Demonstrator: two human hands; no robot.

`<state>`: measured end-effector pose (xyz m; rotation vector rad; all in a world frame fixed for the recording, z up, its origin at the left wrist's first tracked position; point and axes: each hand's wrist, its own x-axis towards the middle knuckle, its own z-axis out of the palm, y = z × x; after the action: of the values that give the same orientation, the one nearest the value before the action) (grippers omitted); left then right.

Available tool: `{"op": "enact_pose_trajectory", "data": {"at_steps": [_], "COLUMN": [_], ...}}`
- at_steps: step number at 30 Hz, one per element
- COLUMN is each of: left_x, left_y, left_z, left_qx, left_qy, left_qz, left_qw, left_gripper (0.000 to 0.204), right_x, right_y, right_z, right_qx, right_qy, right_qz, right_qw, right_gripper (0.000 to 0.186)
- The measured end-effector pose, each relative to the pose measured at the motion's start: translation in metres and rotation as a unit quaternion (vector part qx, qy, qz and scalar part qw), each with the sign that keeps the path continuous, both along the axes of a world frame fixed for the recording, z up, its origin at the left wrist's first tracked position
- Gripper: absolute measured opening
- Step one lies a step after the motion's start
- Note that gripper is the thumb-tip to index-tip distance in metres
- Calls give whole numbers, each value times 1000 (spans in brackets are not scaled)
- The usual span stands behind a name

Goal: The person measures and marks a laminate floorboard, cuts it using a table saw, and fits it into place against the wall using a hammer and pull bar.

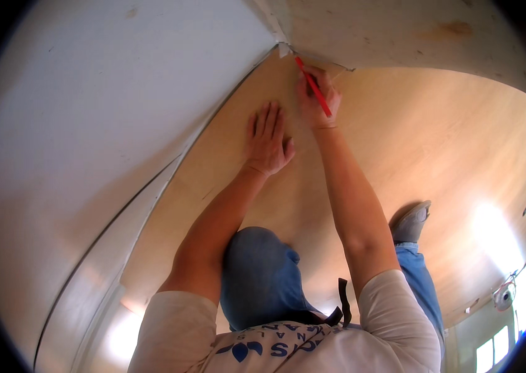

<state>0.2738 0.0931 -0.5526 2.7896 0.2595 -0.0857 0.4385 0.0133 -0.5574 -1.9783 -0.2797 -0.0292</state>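
Observation:
A light-brown wooden sheet [437,143] spreads out in front of me and reaches into a corner at the far end. My left hand [268,142] lies flat on it, fingers spread, palm down. Further up and to the right, my right hand [322,98] grips a red pencil [316,90], a flat-sided one like a carpenter's. Its upper end points to the corner, close to the sheet's far edge. I cannot tell whether the tip touches the wood. A small whitish scrap [284,50] sits right at the corner.
A white wall panel [88,93] borders the sheet on the left, with a dark gap line along it. Another pale, stained panel [400,31] bounds the far side. My knee [256,273] and shoe [411,222] rest over the sheet. A round device [503,295] stands at the lower right near windows.

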Motion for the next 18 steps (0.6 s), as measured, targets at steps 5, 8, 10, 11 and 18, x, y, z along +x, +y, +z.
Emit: {"op": "enact_pose_trajectory", "data": {"at_steps": [5, 8, 10, 11, 18], "left_x": [2, 1, 0, 0, -5], "left_y": [1, 1, 1, 0, -4], "left_z": [5, 3, 3, 3, 0], "left_qx": [10, 10, 15, 14, 10], "left_qy": [1, 14, 11, 12, 26], "left_qz": [-2, -1, -2, -3, -3], "left_qw": [1000, 1000, 1000, 1000, 1000], "left_gripper": [84, 85, 85, 85, 84], "right_x": [4, 4, 4, 3, 0], "right_y": [1, 2, 3, 1, -8], "right_z": [-3, -6, -4, -2, 4], "right_qx": [4, 2, 1, 0, -18], "right_qy": [-32, -45, -42, -33, -32], "right_qz": [0, 3, 5, 4, -8], "right_qw": [999, 999, 999, 999, 999], "right_gripper": [18, 18, 17, 16, 15]}}
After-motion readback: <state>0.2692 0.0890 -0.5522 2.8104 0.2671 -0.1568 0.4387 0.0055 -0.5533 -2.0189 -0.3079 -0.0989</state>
